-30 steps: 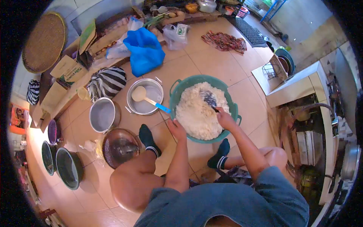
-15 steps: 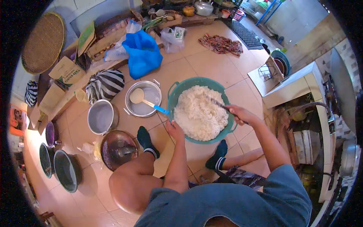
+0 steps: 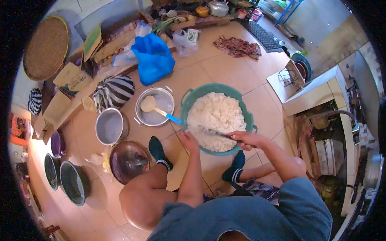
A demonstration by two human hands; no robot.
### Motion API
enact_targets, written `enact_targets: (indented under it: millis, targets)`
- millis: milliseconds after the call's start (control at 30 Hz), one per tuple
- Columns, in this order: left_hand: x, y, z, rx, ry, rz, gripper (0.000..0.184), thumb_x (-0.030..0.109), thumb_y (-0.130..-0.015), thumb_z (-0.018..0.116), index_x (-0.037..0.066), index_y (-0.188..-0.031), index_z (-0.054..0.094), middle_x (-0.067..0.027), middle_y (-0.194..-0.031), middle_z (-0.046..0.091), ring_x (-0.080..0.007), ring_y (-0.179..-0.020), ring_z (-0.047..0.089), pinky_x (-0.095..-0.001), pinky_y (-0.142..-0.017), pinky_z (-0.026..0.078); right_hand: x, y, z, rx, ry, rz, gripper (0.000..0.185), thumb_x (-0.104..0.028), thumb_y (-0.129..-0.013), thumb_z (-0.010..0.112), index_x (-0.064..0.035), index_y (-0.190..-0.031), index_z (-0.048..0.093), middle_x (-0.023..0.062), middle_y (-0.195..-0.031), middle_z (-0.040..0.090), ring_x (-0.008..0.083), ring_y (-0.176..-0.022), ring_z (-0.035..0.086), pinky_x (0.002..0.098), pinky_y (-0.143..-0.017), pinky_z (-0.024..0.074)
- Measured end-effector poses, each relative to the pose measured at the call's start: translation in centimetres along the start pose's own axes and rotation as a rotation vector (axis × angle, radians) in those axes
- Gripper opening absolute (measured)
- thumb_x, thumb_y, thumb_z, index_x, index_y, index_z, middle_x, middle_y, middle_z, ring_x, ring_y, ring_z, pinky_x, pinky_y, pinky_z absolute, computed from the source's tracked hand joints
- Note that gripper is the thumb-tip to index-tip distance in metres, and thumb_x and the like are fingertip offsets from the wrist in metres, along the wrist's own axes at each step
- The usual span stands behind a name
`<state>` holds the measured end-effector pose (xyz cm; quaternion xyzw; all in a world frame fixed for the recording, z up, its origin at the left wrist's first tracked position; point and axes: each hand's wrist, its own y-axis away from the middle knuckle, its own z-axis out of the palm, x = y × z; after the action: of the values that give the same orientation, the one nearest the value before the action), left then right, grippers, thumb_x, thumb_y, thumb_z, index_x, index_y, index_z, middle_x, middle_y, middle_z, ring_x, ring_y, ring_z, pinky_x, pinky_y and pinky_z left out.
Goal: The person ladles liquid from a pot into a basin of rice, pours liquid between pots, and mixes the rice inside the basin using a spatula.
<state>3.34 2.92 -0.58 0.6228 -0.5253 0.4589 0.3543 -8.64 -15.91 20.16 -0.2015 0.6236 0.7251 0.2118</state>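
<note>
A green basin (image 3: 249, 120) with side handles stands on the floor in front of me, heaped with white cooked rice (image 3: 217, 110). My right hand (image 3: 245, 139) is closed round the handle of a dark spatula (image 3: 217, 132). Its blurred far end lies in the rice at the left near side. At the basin's near left rim is my left hand (image 3: 188, 140), its fingers curled against the edge and partly hidden. Left of the basin, a ladle (image 3: 148, 104) with a blue-ended handle rests across a silver pot (image 3: 161, 119).
A second metal pot (image 3: 109, 126), a brown round tray (image 3: 128, 162) and dark buckets (image 3: 74, 183) stand to the left. Behind them lie a striped bundle (image 3: 114, 91) and a blue plastic bag (image 3: 152, 60). A tiled counter (image 3: 313, 90) is at the right.
My right hand has moved left and nearer to me, sweeping the spatula from the rice's upper right to its lower left. My left hand stays at the rim.
</note>
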Motion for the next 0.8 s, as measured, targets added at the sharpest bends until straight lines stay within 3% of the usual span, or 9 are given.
enact_targets:
  millis: [67,200,300,367,467,567,667,767,800]
  targets:
    - [0.8,0.2,-0.7,0.01,-0.068,0.07,0.027,0.014,-0.089,0.044,-0.004,-0.109,0.049,-0.0232,-0.091,0.056,-0.0382,-0.084,0.053,-0.0425,-0.078,0.041,0.1,1.7,-2.6,0.064,-0.112,-0.004,0.043,-0.035,-0.093,0.041,-0.02,-0.133,0.035,-0.0048,-0.058,0.032,0.0043,-0.041,0.026,0.0193,-0.035,0.0225]
    - [-0.4,-0.2,0.1,-0.025,0.022,0.001,0.029,0.013,-0.088,0.045,-0.005,-0.11,0.049,-0.0255,-0.101,0.055,-0.0406,-0.093,0.051,-0.043,-0.082,0.04,2.5,0.4,-6.3,0.306,-0.343,-0.094,0.042,-0.035,-0.093,0.041,-0.0226,-0.132,0.033,-0.0043,-0.059,0.033,0.0042,-0.04,0.025,0.0184,-0.034,0.0219]
    - [-0.1,0.1,0.0,-0.031,0.038,-0.014,0.031,0.014,-0.088,0.046,-0.007,-0.112,0.048,-0.0266,-0.106,0.054,-0.0404,-0.098,0.051,-0.0423,-0.085,0.039,2.2,-4.0,-2.6,0.402,-0.24,-0.052,0.036,-0.033,-0.095,0.034,-0.0224,-0.13,0.033,-0.0052,-0.057,0.024,0.005,-0.04,0.021,0.0202,-0.035,0.0213]
    - [0.2,0.4,-0.3,-0.031,0.031,-0.016,0.032,0.014,-0.089,0.045,-0.007,-0.113,0.047,-0.0267,-0.107,0.053,-0.0397,-0.1,0.051,-0.0421,-0.086,0.039,2.0,-5.8,0.0,0.203,-0.196,-0.057,0.036,-0.034,-0.094,0.036,-0.0215,-0.128,0.035,-0.0045,-0.055,0.028,0.0057,-0.038,0.025,0.0223,-0.035,0.0254]
    - [0.0,0.1,0.2,0.005,0.061,-0.034,0.035,0.016,-0.09,0.045,-0.008,-0.116,0.045,-0.0264,-0.11,0.053,-0.0383,-0.103,0.05,-0.0412,-0.089,0.038,1.9,-5.4,3.2,0.253,0.275,-0.133,0.043,-0.034,-0.093,0.035,-0.0168,-0.131,0.029,0.002,-0.062,0.042,0.0107,-0.041,0.038,0.0274,-0.036,0.0341]
    - [-0.4,0.3,0.5,0.053,0.087,-0.002,0.031,0.015,-0.087,0.046,-0.003,-0.112,0.05,-0.0202,-0.099,0.053,-0.0345,-0.092,0.051,-0.0398,-0.081,0.04,0.9,-0.7,3.0,0.109,0.573,-0.056,0.042,-0.033,-0.093,0.036,-0.0147,-0.13,0.034,0.008,-0.07,0.054,0.0174,-0.053,0.054,0.0323,-0.046,0.0438]
    - [-2.1,0.0,0.9,-0.024,0.164,-0.046,0.031,0.014,-0.087,0.045,-0.003,-0.113,0.049,-0.0203,-0.101,0.052,-0.0343,-0.092,0.051,-0.0391,-0.08,0.041,3.8,0.3,-0.7,0.283,0.969,-0.683,0.035,-0.029,-0.089,0.043,-0.0138,-0.12,0.047,0.013,-0.082,0.062,0.0278,-0.073,0.062,0.039,-0.064,0.0489]
    - [0.3,0.3,-0.2,-0.003,0.039,-0.024,0.035,0.021,-0.09,0.044,-0.005,-0.114,0.048,-0.0244,-0.103,0.055,-0.0367,-0.094,0.051,-0.0424,-0.083,0.039,-0.2,3.7,-1.0,0.46,1.038,-0.279,0.029,-0.026,-0.083,0.05,-0.013,-0.107,0.056,0.0151,-0.093,0.063,0.0338,-0.089,0.06,0.0423,-0.077,0.0467]
    - [0.2,0.2,-0.4,-0.01,0.064,-0.032,0.034,0.021,-0.09,0.045,-0.004,-0.113,0.049,-0.0238,-0.1,0.055,-0.0367,-0.092,0.051,-0.0429,-0.081,0.039,-0.4,2.9,-0.8,0.49,1.023,-0.241,0.028,-0.025,-0.081,0.051,-0.0135,-0.106,0.057,0.0149,-0.094,0.063,0.0339,-0.088,0.06,0.0423,-0.077,0.0469]
